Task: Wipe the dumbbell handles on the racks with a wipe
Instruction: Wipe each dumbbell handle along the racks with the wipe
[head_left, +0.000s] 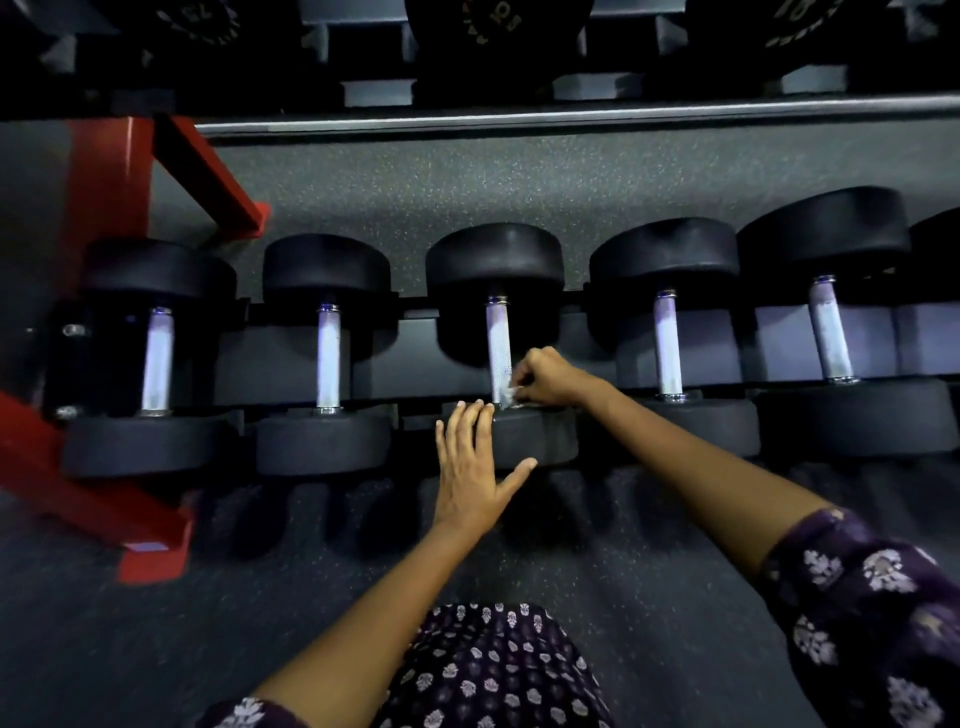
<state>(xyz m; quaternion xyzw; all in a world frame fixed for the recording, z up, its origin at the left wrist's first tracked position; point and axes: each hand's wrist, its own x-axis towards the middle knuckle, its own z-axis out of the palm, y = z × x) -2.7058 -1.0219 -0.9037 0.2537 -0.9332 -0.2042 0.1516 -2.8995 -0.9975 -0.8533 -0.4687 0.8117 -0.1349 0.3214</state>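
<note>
A dark garment with a pale floral print (493, 670) is seen nearest the camera, with two bare forearms reaching forward from it over the speckled floor (519, 176). The left hand (475, 467) is laid flat, fingers straight and thumb spread, on the near head (540, 439) of the middle dumbbell at the front edge of the rack (415, 364); nothing is grasped by it. The right hand (545, 376) is clenched on a small white wipe (510, 392), which is pressed against the near end of that dumbbell's handle (497, 348), just above the near head. Five dumbbells are laid side by side along the rack, each with a pale knurled handle between black round heads; a sixth is only partly seen at the right edge. A red frame leg (98, 519) is seen at the rack's left end. An upper tier (571, 117) holding larger dark weights is seen at the far side, too dim for its markings to be read.
</note>
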